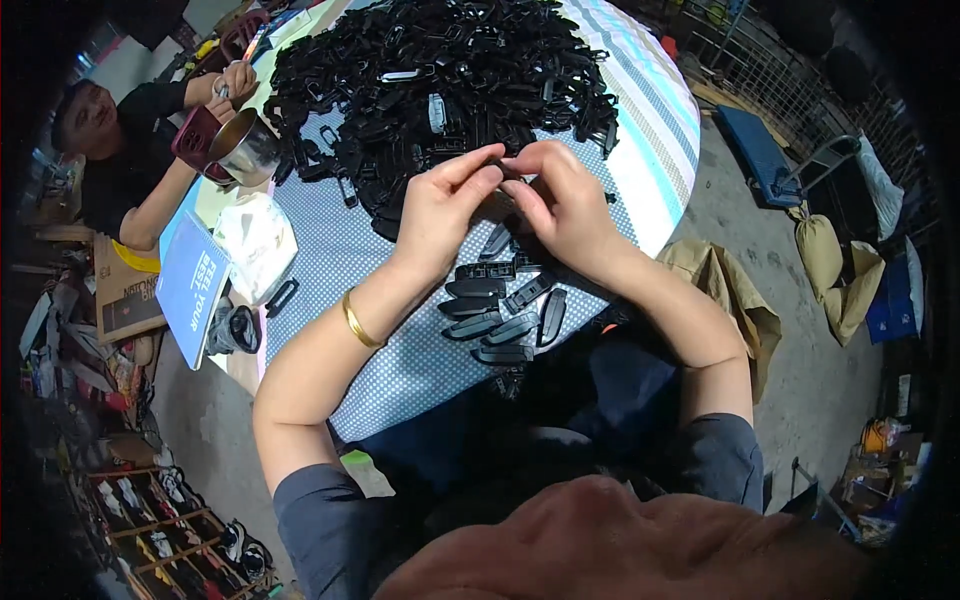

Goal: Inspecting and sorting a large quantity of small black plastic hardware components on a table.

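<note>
My left hand (440,210) and my right hand (568,205) meet over the table at the front edge of a big pile. Thumbs and fingers of both are pinched around a small black plastic piece (499,164), mostly covered by the fingertips. Beyond them spreads the heap of black plastic parts (440,75), some shaped like open frames, others like slim handles. Just below my hands, nearer to me, lies a small group of elongated black plastic parts (512,328), several of them side by side. A single black part (283,298) rests apart at the left.
A patterned cloth covers the round table (390,385). On its left side are a steel cup (245,150), a white plastic bag (255,245) and a blue notebook (192,285) at the edge. Another person (125,150) sits there. A blue platform cart (755,155) stands on the right.
</note>
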`<action>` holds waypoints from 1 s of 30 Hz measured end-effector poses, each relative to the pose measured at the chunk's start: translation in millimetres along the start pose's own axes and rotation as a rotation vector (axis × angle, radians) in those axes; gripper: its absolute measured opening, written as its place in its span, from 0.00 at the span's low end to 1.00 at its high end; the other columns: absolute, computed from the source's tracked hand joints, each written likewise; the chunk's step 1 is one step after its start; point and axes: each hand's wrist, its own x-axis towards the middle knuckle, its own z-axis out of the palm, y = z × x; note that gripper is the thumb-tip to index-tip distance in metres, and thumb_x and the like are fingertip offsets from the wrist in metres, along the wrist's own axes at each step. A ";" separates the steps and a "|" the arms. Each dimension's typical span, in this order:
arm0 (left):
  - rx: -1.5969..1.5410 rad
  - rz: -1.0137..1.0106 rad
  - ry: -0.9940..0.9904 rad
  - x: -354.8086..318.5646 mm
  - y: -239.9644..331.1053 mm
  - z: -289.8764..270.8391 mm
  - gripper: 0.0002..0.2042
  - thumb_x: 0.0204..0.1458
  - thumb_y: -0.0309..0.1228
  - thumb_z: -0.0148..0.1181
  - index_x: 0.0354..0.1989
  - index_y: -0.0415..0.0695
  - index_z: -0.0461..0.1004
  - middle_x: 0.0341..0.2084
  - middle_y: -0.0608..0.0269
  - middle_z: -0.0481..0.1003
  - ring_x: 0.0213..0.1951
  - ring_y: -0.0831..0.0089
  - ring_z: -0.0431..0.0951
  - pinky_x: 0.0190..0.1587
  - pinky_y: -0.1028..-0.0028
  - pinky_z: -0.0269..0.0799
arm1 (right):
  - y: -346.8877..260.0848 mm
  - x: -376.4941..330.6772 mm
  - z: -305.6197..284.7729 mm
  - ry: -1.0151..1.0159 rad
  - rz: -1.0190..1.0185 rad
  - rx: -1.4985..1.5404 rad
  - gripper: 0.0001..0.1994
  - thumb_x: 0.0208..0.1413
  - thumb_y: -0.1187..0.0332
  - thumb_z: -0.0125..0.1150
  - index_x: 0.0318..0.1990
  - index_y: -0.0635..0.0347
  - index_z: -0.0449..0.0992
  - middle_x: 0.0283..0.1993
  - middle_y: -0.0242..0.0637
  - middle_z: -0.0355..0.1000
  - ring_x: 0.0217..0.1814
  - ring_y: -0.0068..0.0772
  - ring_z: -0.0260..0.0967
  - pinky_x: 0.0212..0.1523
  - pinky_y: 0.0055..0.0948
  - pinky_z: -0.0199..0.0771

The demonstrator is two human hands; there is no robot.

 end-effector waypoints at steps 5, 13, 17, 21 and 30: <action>-0.185 -0.029 -0.096 3.7 10.0 -8.7 0.11 0.54 0.25 0.52 0.45 0.36 0.73 0.37 0.61 0.76 0.38 0.79 0.74 0.43 0.80 0.68 | -4.6 3.1 -8.4 -0.198 0.427 0.246 0.13 0.48 0.68 0.64 0.36 0.68 0.73 0.34 0.35 0.70 0.28 0.20 0.66 0.26 0.21 0.66; -0.041 0.011 -0.162 1.2 9.1 -11.1 0.10 0.52 0.23 0.53 0.42 0.35 0.74 0.36 0.60 0.76 0.38 0.77 0.74 0.44 0.79 0.68 | -1.1 -6.1 -2.6 -0.247 0.290 0.190 0.13 0.49 0.65 0.62 0.36 0.68 0.75 0.18 0.32 0.69 0.21 0.17 0.63 0.22 0.22 0.63; 0.416 0.156 -0.165 7.5 12.3 -17.8 0.12 0.52 0.26 0.55 0.44 0.38 0.74 0.30 0.64 0.77 0.32 0.82 0.73 0.35 0.80 0.69 | 10.4 10.8 -15.8 -0.558 0.378 0.198 0.15 0.48 0.64 0.63 0.40 0.65 0.74 0.26 0.37 0.72 0.25 0.19 0.64 0.27 0.23 0.65; 1.007 0.254 -0.191 0.5 29.5 -10.9 0.13 0.45 0.31 0.61 0.39 0.38 0.74 0.23 0.57 0.76 0.27 0.68 0.77 0.31 0.73 0.71 | 49.4 19.8 -49.0 -0.163 0.265 -0.422 0.16 0.49 0.60 0.60 0.42 0.60 0.75 0.39 0.45 0.73 0.35 0.38 0.73 0.35 0.33 0.72; 0.887 0.361 -0.526 18.9 12.4 -3.0 0.11 0.50 0.33 0.56 0.34 0.38 0.77 0.28 0.54 0.77 0.31 0.64 0.76 0.39 0.71 0.70 | 84.4 9.9 -53.4 -0.125 0.243 -0.704 0.16 0.43 0.68 0.63 0.42 0.60 0.74 0.27 0.45 0.74 0.33 0.45 0.73 0.36 0.39 0.71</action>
